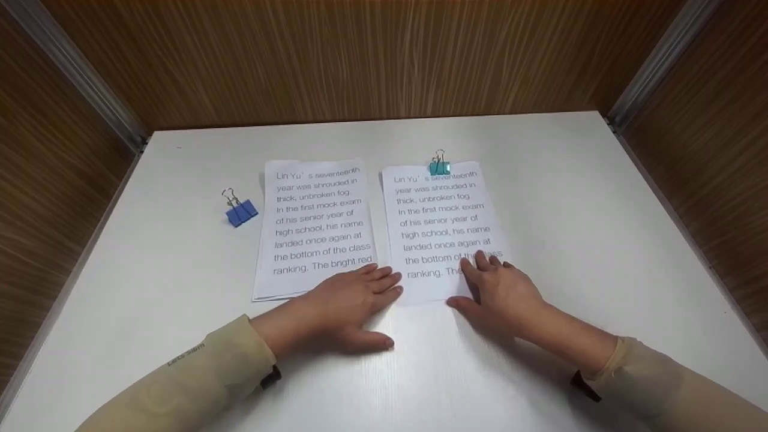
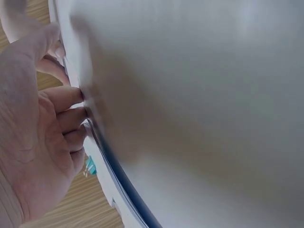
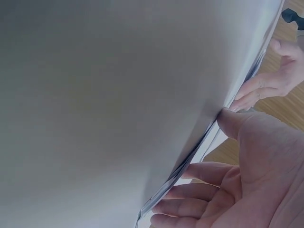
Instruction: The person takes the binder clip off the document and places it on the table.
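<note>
Two stacks of printed paper lie side by side on a white table. The right paper stack [image 1: 438, 234] has a teal binder clip [image 1: 440, 168] on its top edge. My left hand [image 1: 351, 306] lies palm down over the lower right corner of the left paper stack [image 1: 315, 222], its fingertips at the right stack's left edge. On the right stack's lower right corner rests my right hand [image 1: 510, 297], fingers spread over the text and thumb by the bottom edge. Both wrist views show fingertips [image 2: 73, 116] at the paper's edge.
A blue binder clip [image 1: 242, 213] lies on the white table [image 1: 180, 252], left of the left stack, handles up. Brown wood-grain panels [image 1: 372, 60] stand around the table's back and sides.
</note>
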Motion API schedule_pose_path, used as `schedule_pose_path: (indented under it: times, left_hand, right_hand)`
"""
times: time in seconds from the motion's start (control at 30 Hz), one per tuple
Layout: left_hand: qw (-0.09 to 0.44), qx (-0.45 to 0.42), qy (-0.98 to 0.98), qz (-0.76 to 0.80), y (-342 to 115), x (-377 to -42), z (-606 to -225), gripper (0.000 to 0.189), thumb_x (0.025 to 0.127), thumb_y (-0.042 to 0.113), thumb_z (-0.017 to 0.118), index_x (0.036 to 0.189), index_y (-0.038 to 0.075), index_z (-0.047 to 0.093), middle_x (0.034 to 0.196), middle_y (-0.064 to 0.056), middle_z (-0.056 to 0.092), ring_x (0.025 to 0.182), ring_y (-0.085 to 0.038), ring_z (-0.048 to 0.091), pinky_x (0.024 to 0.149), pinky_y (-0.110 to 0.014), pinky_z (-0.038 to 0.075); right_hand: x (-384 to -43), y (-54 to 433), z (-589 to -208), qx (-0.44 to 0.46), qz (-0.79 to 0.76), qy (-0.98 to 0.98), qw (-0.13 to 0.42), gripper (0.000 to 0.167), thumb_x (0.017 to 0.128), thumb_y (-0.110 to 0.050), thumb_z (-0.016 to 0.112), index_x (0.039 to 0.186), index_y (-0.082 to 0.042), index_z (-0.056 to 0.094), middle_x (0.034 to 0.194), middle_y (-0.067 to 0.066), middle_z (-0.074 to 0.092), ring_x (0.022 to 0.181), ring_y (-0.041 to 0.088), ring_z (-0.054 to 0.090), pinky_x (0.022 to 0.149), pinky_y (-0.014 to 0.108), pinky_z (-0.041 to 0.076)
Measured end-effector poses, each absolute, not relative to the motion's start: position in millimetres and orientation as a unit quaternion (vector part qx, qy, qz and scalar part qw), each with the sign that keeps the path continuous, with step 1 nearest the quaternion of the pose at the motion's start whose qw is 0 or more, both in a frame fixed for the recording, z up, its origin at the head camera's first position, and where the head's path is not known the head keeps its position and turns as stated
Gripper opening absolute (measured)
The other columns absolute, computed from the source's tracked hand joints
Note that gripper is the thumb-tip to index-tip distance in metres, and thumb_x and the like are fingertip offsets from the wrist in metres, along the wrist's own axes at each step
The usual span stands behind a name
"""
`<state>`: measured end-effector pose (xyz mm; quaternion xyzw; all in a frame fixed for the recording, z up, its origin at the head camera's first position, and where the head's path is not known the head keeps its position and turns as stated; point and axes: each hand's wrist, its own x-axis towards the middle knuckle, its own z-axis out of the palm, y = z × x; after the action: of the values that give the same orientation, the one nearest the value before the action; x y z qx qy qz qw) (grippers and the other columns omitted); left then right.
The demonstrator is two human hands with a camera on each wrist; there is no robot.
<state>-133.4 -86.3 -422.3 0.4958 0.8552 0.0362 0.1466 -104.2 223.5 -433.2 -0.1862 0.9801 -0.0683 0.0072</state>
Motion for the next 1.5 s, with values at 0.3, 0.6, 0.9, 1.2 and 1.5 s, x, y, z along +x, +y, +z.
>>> schedule_pose_path:
  times: [0.3,0.6,0.9,1.2,1.5]
  left_hand:
    - [0.136,0.495,0.857,0.033,-92,-130,-422,0.096,0.097,0.069,0.059,0.164,0.005,0.038,0.172,-0.014,0.029,0.161,-0.027,0.021,0.131,-0.037,0.007]
    - [0.137,0.494,0.858,0.034,-86,-130,-419,0.096,0.096,0.069,0.060,0.164,0.005,0.038,0.172,-0.013,0.029,0.161,-0.026,0.021,0.131,-0.036,0.007]
    - [0.127,0.495,0.859,0.029,-86,-130,-421,0.096,0.096,0.071,0.060,0.164,0.006,0.040,0.171,-0.013,0.032,0.160,-0.026,0.024,0.131,-0.036,0.009]
    - [0.121,0.495,0.859,0.041,-88,-130,-423,0.096,0.095,0.070,0.061,0.163,0.006,0.042,0.171,-0.012,0.033,0.160,-0.026,0.025,0.131,-0.035,0.010]
    - [0.122,0.494,0.860,0.044,-89,-131,-424,0.095,0.095,0.071,0.060,0.164,0.007,0.041,0.171,-0.011,0.032,0.160,-0.024,0.024,0.131,-0.034,0.009]
  right_hand:
    - [-111,227,-424,-0.196,-0.097,0.975,0.044,0.068,0.096,-0.047,0.076,0.143,-0.001,0.064,0.141,0.030,0.063,0.123,0.051,0.064,0.100,0.060,0.055]
    - [-161,270,-395,-0.138,-0.228,0.962,0.064,0.068,0.098,-0.044,0.077,0.150,-0.003,0.060,0.090,0.013,0.074,0.059,0.016,0.052,0.055,0.032,0.044]
    - [-241,317,-380,-0.116,-0.326,0.938,0.034,0.064,0.099,-0.029,0.078,0.153,-0.003,0.056,0.141,0.025,0.065,0.127,0.045,0.065,0.109,0.059,0.048]
    - [-304,326,-392,-0.071,-0.413,0.905,0.072,0.070,0.098,-0.034,0.079,0.158,-0.011,0.051,0.143,0.020,0.064,0.136,0.034,0.058,0.116,0.050,0.039]
    - [-330,323,-419,-0.034,-0.443,0.885,0.137,0.082,0.099,-0.036,0.078,0.167,-0.018,0.036,0.164,0.012,0.045,0.151,0.033,0.039,0.124,0.055,0.031]
